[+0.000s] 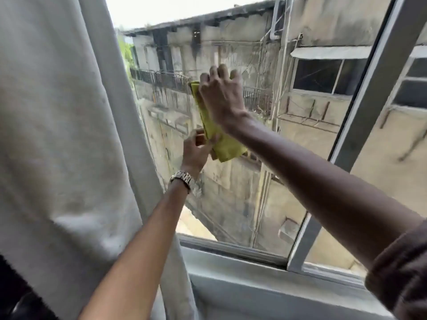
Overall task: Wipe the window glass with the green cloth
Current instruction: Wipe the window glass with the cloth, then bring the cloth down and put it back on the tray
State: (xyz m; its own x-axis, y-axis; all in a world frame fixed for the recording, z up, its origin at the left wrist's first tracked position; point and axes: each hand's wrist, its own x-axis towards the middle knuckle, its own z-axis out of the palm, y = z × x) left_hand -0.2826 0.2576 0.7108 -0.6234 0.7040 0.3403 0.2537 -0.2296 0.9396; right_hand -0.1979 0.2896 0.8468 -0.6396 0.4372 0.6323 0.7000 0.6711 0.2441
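Note:
A yellow-green cloth hangs folded against the window glass near the middle of the pane. My right hand presses the cloth's upper part flat on the glass, fingers curled over its top edge. My left hand, with a metal watch at the wrist, pinches the cloth's lower left edge between thumb and fingers. Most of the cloth's upper half is hidden behind my right hand.
A pale curtain hangs along the left side, close to my left arm. A grey metal window frame upright slants on the right, and the sill runs below. Weathered buildings show through the glass.

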